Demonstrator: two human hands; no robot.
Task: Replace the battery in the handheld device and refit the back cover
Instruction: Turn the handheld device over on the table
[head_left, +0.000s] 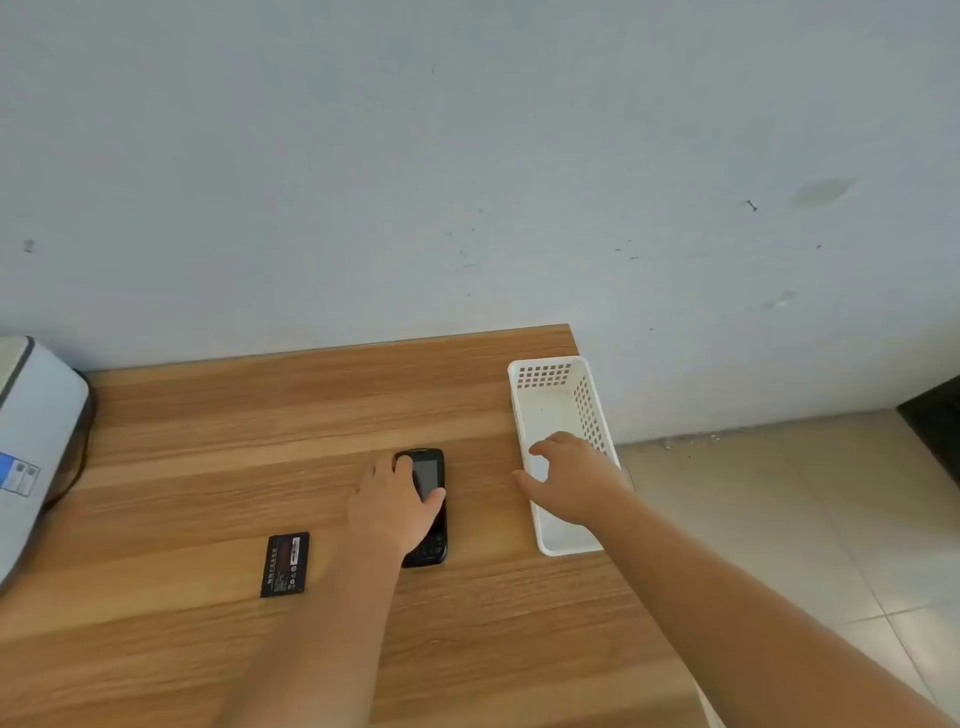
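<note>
Black handheld device (427, 499), screen up, keypad at near end, lying on wooden table (218, 441) under left hand (392, 506), fingers and thumb curled around it. Flat black battery (284, 564) left of device. Pale wall behind, tiled floor right. White perforated basket (556, 400) right of device; right hand (569, 480) over it, fingers loosely spread, holding nothing.

- A wooden table (234, 447) with a light brown grain fills the lower left of the frame.
- A black handheld device (434, 470) lies screen up near the centre.
- A black battery (284, 565) lies flat, lower left of the device and apart from it.
- A white perforated plastic basket (524, 415) stands at the table's right edge.
- A grey-white machine (36, 431) sits at the far left edge.
</note>
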